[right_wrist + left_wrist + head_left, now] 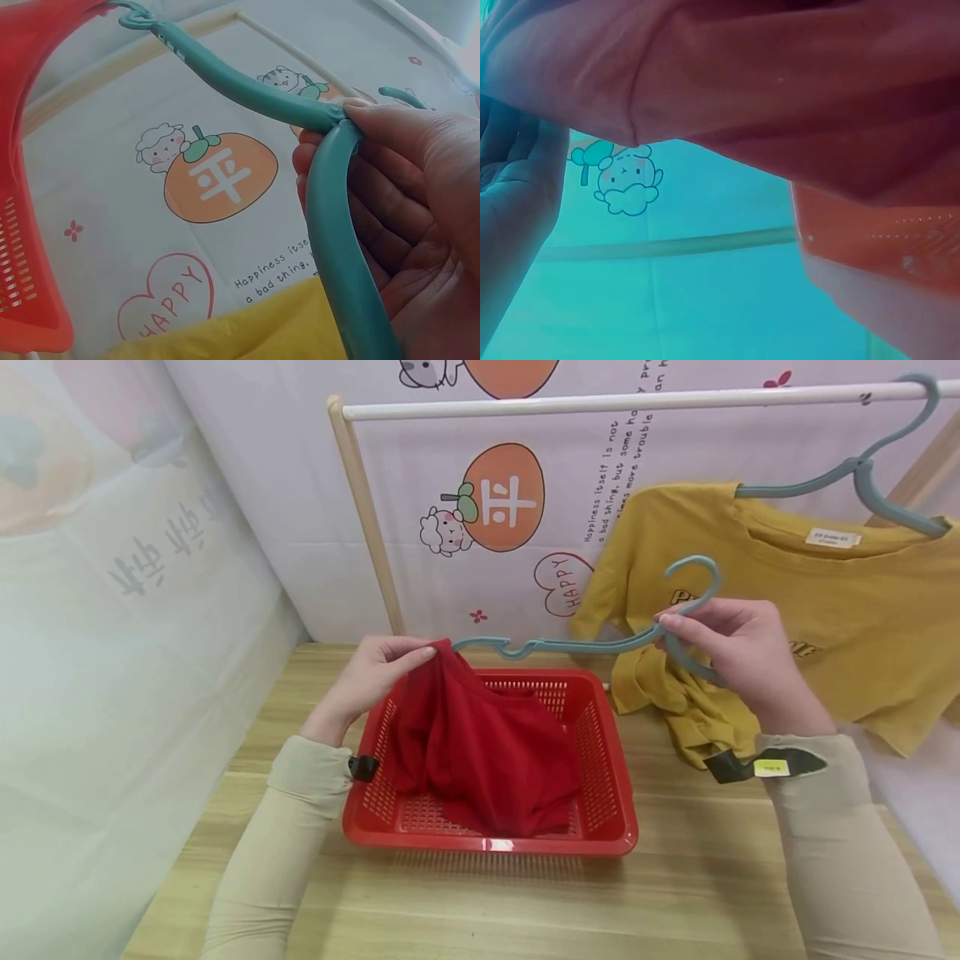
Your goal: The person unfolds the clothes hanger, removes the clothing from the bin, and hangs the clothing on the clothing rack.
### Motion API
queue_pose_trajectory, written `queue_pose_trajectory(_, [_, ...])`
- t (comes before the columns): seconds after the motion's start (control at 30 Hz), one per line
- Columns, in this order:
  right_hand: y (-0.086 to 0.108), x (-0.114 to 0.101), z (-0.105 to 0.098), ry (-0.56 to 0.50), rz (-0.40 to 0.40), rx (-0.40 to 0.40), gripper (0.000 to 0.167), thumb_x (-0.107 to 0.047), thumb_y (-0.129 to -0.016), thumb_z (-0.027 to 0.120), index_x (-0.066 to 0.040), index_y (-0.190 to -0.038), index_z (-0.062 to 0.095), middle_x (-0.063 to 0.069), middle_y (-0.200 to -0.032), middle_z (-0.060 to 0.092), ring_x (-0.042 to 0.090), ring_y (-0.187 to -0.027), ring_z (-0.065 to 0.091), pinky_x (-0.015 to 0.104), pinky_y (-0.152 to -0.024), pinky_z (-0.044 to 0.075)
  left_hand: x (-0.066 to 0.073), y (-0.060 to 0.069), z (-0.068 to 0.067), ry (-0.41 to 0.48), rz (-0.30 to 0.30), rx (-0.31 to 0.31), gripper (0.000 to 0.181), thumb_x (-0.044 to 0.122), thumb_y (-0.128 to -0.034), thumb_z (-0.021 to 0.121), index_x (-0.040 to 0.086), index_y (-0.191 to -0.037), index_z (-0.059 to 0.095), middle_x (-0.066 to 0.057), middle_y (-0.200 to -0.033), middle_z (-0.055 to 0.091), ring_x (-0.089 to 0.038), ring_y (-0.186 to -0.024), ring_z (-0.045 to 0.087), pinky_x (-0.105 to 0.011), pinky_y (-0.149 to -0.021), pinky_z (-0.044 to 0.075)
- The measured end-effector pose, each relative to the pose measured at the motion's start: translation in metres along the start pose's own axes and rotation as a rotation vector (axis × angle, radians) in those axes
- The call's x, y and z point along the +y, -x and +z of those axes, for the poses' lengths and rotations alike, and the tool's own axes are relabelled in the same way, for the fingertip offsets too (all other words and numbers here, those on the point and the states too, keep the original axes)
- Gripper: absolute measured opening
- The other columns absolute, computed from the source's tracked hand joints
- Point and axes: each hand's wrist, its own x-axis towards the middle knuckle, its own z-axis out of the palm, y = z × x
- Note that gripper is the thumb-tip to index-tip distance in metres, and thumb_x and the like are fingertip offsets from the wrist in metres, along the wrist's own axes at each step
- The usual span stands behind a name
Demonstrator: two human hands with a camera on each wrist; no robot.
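Observation:
A red garment (495,752) hangs from my left hand (375,677), which pinches its neckline edge between thumb and fingers over the basket. Between finger and thumb, my right hand (750,652) grips a blue-green hanger (585,647) near the base of its hook. One arm of that hanger reaches left to the garment's neckline, and its tip is hidden by the cloth. In the right wrist view the hanger (247,86) runs from my fingers toward the red cloth at top left. The garment (742,90) covers the upper part of the left wrist view.
A red plastic basket (626,793) sits on the wooden table (675,877) beneath the garment. Behind it stands a rack with a white rail (600,402). At the right a yellow shirt (840,602) hangs there on another hanger (806,485). A printed sheet backs the scene.

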Motion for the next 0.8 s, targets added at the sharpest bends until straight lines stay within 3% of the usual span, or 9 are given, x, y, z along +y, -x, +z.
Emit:
queue_pose_trajectory(0.2, [-0.001, 0.002, 0.003, 0.066, 0.014, -0.011, 0.019, -0.007, -0.093, 0.075, 0.008, -0.104, 0.075, 0.01, -0.087, 0.076, 0.017, -0.078, 0.074, 0.021, -0.071, 0.058, 0.002, 0.0, 0.003, -0.03, 0.015, -0.041, 0.03, 0.018, -0.1031, 0.063, -0.001, -0.124, 0.072, -0.01, -0.114, 0.073, -0.022, -0.107, 0.065, -0.039, -0.099, 0.049])
queue_pose_trajectory(0.57, [0.0, 0.001, 0.014, 0.215, 0.027, -0.026, 0.024, -0.018, -0.095, 0.075, 0.0, -0.111, 0.077, 0.007, -0.089, 0.077, 0.017, -0.083, 0.072, 0.022, -0.07, 0.054, 0.008, -0.002, 0.017, -0.072, 0.057, -0.036, 0.026, 0.014, -0.1012, 0.065, -0.003, -0.118, 0.074, -0.011, -0.114, 0.074, -0.019, -0.108, 0.066, -0.033, -0.095, 0.052])
queue_pose_trajectory(0.8, [-0.002, 0.0, 0.023, 0.22, -0.003, -0.03, 0.022, -0.018, -0.094, 0.076, -0.001, -0.109, 0.078, 0.006, -0.089, 0.077, 0.016, -0.081, 0.074, 0.022, -0.072, 0.055, 0.015, -0.007, 0.026, -0.082, 0.121, -0.079, 0.023, 0.012, -0.1013, 0.065, -0.002, -0.116, 0.076, -0.009, -0.11, 0.075, -0.019, -0.104, 0.068, -0.033, -0.092, 0.054])
